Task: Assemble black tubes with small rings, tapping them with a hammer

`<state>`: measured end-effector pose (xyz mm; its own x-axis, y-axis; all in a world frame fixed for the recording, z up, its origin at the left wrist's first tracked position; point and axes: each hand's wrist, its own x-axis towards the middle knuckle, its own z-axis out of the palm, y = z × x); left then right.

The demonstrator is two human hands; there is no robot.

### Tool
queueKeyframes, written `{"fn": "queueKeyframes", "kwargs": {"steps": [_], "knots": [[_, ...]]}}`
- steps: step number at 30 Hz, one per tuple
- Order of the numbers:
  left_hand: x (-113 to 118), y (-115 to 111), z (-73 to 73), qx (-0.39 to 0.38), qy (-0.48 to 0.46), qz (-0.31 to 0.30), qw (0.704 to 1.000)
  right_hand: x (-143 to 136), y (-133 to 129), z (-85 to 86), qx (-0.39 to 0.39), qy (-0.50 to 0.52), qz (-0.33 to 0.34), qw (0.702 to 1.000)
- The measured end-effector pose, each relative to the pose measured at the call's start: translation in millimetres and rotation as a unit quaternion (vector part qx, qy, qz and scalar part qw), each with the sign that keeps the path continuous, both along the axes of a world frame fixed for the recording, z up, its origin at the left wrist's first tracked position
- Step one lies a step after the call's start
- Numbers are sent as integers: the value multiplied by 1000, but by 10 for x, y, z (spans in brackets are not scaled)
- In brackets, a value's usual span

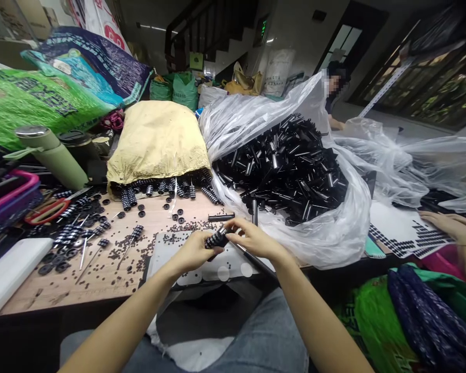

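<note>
My left hand [196, 250] is closed around a black ribbed roller piece [216, 239] above the white tray [165, 259] at the table's front edge. Fingers of my right hand [252, 239] pinch the upper right end of that same piece. A dark rod [256, 260] slants down to the right beneath my right hand. Just behind the hands, a black tube [221, 217] lies on the table. Black tubes [291, 166] fill a clear plastic bag at the back right. Small black rings [130, 243] are scattered left of the tray.
A yellow sack [159, 140] with ribbed pieces at its mouth stands behind. On the left are a green bottle [58, 158], red scissors [48, 211] and a white box [15, 274]. Another person's hands [450, 228] are at the right, by a sheet of black parts.
</note>
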<state>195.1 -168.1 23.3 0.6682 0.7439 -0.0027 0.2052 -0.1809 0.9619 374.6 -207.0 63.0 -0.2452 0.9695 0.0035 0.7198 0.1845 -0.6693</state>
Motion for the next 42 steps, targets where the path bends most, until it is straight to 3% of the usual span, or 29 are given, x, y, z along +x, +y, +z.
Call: {"fn": "queueKeyframes", "kwargs": {"steps": [3,5,9,15,21,27,36,40,42], "knots": [[12,-93,-77,-150,-40,103,983,-203,-90,-120,105,-59,-38,992],[12,-161,-121,-194,-53,141,969,-328,-169,-218,111,-90,-19,990],[-50,-248,-145,-249,-121,112,954,-411,-296,-381,101,-64,-50,992],[-161,-255,-111,-367,-257,122,886,-383,-483,-535,81,29,-43,995],[-111,-332,-99,-364,-227,159,889,-490,-585,-529,118,108,-6,987],[-41,-431,-71,-377,-218,217,874,-600,-556,-481,167,87,17,982],[17,-433,-96,-402,-184,245,863,-665,-520,-556,91,74,-21,993],[-21,-400,-170,-354,-155,216,897,-731,-485,-644,88,76,-63,991],[-46,-411,-263,-224,-112,213,944,-776,-457,-735,102,60,-82,990]]}}
